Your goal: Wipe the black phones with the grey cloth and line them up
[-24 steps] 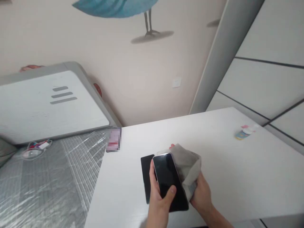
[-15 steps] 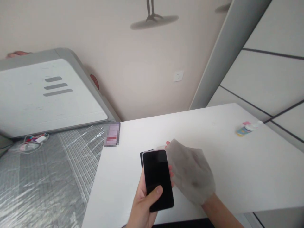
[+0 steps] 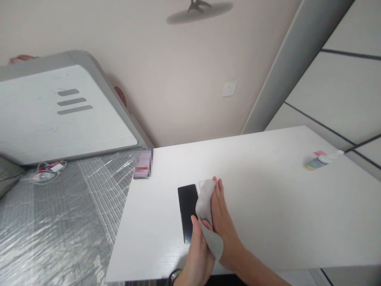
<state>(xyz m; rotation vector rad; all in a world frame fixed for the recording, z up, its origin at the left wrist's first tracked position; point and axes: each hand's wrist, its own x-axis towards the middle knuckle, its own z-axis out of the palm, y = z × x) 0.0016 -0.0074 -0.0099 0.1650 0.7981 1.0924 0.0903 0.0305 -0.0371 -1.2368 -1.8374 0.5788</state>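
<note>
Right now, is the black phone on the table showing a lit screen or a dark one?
Dark. The phone lying flat on the table shows only plain black, with no glow or picture on it.
</note>
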